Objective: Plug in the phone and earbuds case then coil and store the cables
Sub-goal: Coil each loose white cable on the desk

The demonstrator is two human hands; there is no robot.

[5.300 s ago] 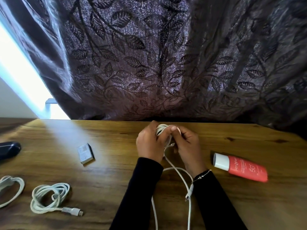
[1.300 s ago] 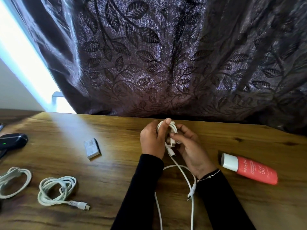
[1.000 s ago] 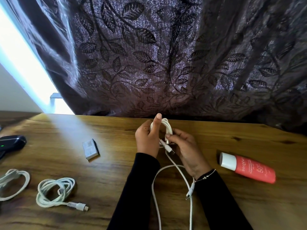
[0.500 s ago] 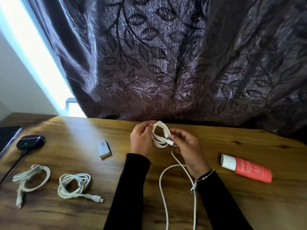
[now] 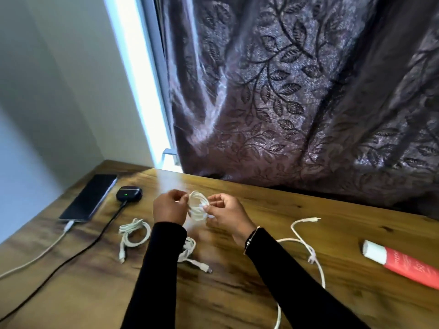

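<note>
- Head view: the left hand (image 5: 169, 208) and the right hand (image 5: 225, 211) hold a small white coil (image 5: 198, 205) between them, just above the surface (image 5: 261, 293). The fingers of each hand are curled in and pinch the loops from opposite sides.
- At 10 o'clock from the hands lies the phone (image 5: 89, 198), with a white lead plugged into its near end. Just beside it, toward the hands, sits the earbuds case (image 5: 129, 193), showing a green light, with a black lead running off toward 7 o'clock.
- Two finished white bundles lie on the surface: one (image 5: 134, 231) at 8 o'clock from the hands, the other (image 5: 190, 251) partly hidden under the left sleeve.
- At 4 o'clock a loose white cable (image 5: 306, 248) trails uncoiled; farther out at 4 o'clock lies a red tube (image 5: 403, 263).
- Judgement: plugging in looks done and coiling is the step in hand. The next move calls for tucking the coil's free end so the loops hold, setting it down, then gathering the loose cable.
</note>
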